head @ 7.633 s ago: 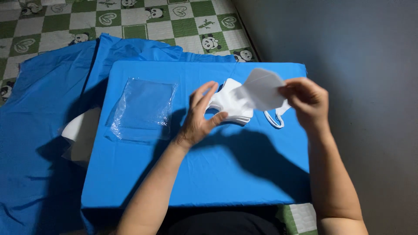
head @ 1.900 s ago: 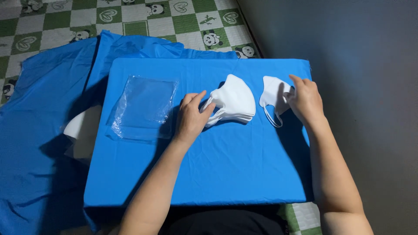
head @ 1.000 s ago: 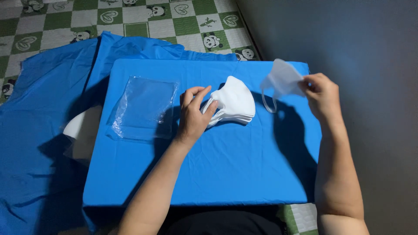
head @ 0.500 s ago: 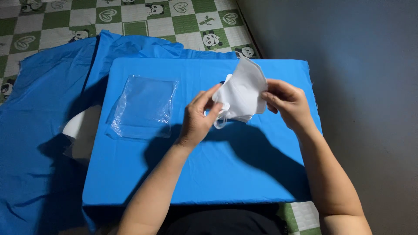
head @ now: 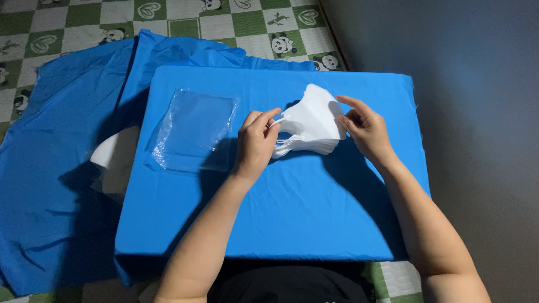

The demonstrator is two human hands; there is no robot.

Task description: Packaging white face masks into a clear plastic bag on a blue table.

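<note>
A low desk (head: 269,224) covered in bright blue cloth takes up most of the view, standing on a floor mat (head: 168,17) of green and white squares with small panda and heart prints. More of the same blue fabric (head: 50,168) spills off the desk's left edge and lies rumpled over the mat.

Toward the far edge of the desk, a little right of its middle, sits a stack of white face masks (head: 311,126), fanned slightly so the layered edges show along the bottom. The person's left hand (head: 255,143) rests at the stack's left end, fingers curled, with the fingertips touching the ear loops and the thumb raised against the top mask. The right hand (head: 365,129) is at the stack's right end, fingers bent and pinching lightly at the edge of the topmost mask; whether it truly grips that mask or only presses on it I cannot tell.

Just left of the left hand, near the far left corner of the desk, a clear plastic bag (head: 193,132) lies flat and a bit crinkled, apart from the masks.

A plain grey wall (head: 477,84) runs along the desk's right side.
</note>
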